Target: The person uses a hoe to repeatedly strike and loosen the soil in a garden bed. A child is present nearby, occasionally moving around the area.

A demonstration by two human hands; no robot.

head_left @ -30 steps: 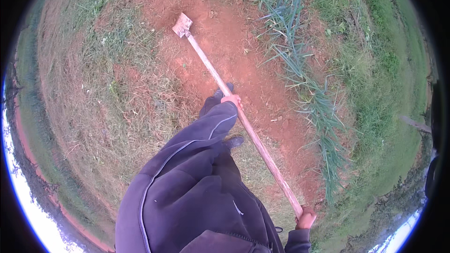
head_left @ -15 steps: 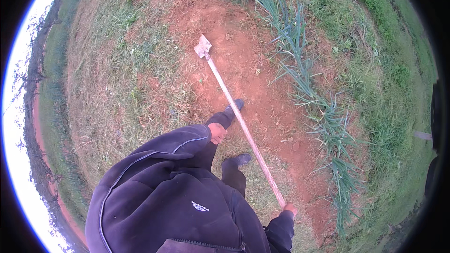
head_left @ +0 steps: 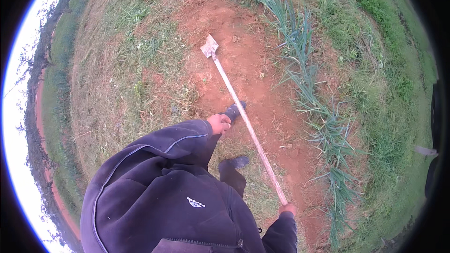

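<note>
My right hand [head_left: 287,208] is wrapped round the end of a hoe's long wooden handle [head_left: 253,133], low in the view. The handle slants up and to the left, ending in a squarish metal hoe blade [head_left: 209,46] at the reddish soil. My left hand [head_left: 219,124] hangs beside the handle without touching it. Its fingers are loosely curled, and nothing shows in them. Dark sleeves cover both arms. The handle passes over the toe of my forward shoe [head_left: 234,109].
To the right runs a row of long-leaved green plants [head_left: 304,77], like onions. Bare reddish soil [head_left: 262,98] lies between them and the hoe. Cut, drying grass [head_left: 136,84] covers the ground at left. Thick green grass [head_left: 393,126] grows beyond the row. My other shoe [head_left: 240,161] stands behind.
The view has turned slightly, so the ground and plants sit a little differently in it. The hoe blade has barely moved against the soil. Both hands keep nearly the same pose.
</note>
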